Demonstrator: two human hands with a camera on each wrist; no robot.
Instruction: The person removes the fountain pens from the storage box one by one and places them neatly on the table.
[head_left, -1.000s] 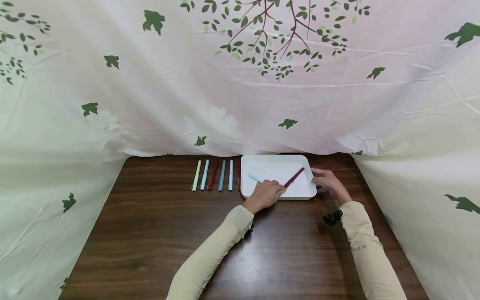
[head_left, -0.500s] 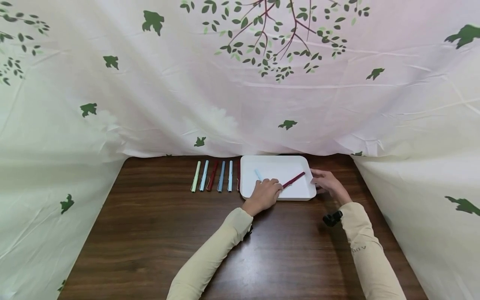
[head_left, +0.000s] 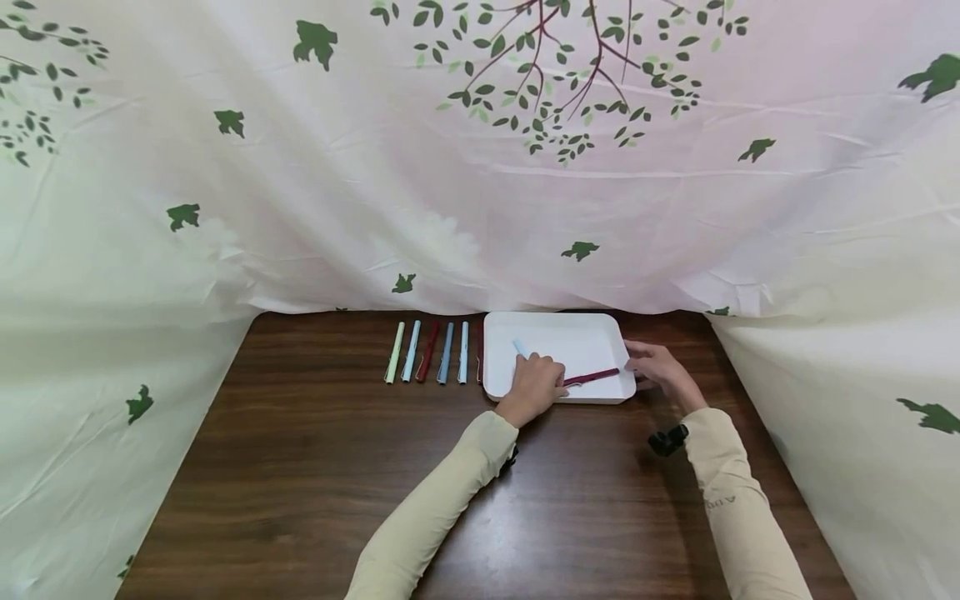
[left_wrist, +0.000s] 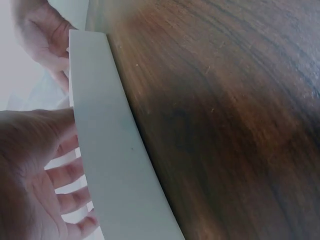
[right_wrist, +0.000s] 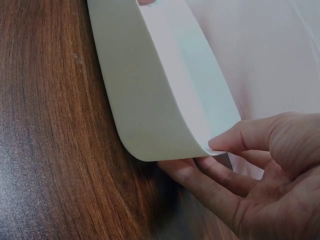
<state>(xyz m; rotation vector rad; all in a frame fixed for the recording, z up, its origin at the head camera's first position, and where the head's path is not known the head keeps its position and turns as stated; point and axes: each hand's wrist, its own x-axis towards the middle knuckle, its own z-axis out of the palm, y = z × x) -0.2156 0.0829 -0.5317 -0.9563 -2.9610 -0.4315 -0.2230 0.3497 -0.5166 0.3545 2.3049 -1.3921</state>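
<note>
A white tray (head_left: 558,329) stands at the back of the table in the head view. My left hand (head_left: 536,385) reaches over its front side, fingers down inside. A light blue pen (head_left: 519,346) pokes out beyond those fingers, and a dark red pen (head_left: 596,377) lies nearly level to their right. The hand covers the near ends of both pens. In the left wrist view, the fingers (left_wrist: 67,172) are loosely bent and spread behind the tray wall (left_wrist: 110,125). My right hand (right_wrist: 250,175) pinches the tray's right rim, thumb inside and other fingers outside and underneath.
Left of the tray several pens lie side by side, from a pale green pen (head_left: 394,352) to a dark red pen (head_left: 480,354) right against the tray's left side. A patterned cloth (head_left: 337,208) hangs around the wooden table (head_left: 300,467).
In the tray, the dark red pen has swung clockwise from a steep slant to nearly level. The light blue pen has turned steeper. My right hand keeps its place on the rim.
</note>
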